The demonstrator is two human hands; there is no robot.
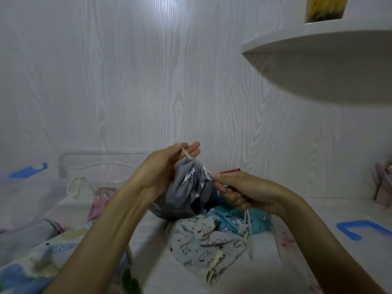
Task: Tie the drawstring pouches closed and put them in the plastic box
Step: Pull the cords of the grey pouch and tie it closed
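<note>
White bench (307,219) against a pale woodgrain wall (148,71), curved shelf (318,66) upper right. Left hand (161,168) pinches the cord (185,153) between thumb and fingers, other fingers straight. Right hand (239,187) has a narrow grip, pinching the gathered mouth of the grey pouch (186,192). Pouch hangs between both grips, mouth up-right, long axis tilted. Clear box (70,164) left of left grip; patterned pouches (207,240) below.

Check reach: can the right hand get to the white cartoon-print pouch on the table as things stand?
Probably yes, once freed. The white cartoon-print pouch lies just below the right hand with nothing over it. But that hand is pinching the cord of the grey pouch, which the left hand also holds.
</note>
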